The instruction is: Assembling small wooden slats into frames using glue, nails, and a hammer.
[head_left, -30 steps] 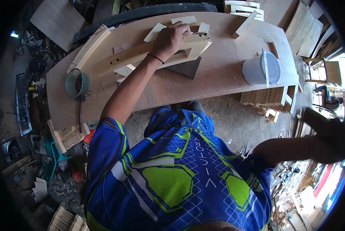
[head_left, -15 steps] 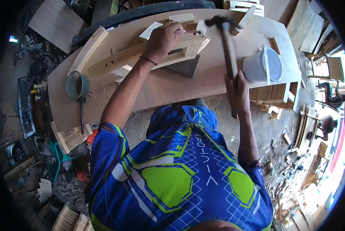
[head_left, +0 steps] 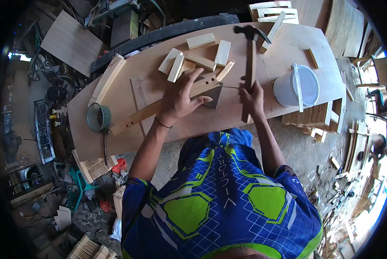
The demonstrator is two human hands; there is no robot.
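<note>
My right hand (head_left: pixel 253 96) is closed round the wooden handle of a claw hammer (head_left: pixel 251 51), its dark head pointing away from me. A thin metal rod (head_left: pixel 230 87) sticks out leftward from the same hand toward the end of a long wooden piece (head_left: pixel 143 114). Several dark holes show in that piece, which lies slantwise on the table. Over it is my left hand (head_left: pixel 179 100), thumb and fingers spread; whether it touches the wood I cannot tell. Beneath the wood's right end lies a dark flat plate (head_left: pixel 213 98).
Several short wooden blocks (head_left: pixel 200 41) lie beyond my left hand on the wooden table (head_left: pixel 284 49). A white bucket (head_left: pixel 284 90) stands at the right, a green mesh basket (head_left: pixel 99 117) at the left edge. Stacked slats (head_left: pixel 303 119) sit below the right side.
My left hand has opened from a pinch and come nearer. The holed wooden piece now lies apart from the short blocks. The thin rod now shows at my right hand, the hammer still held.
</note>
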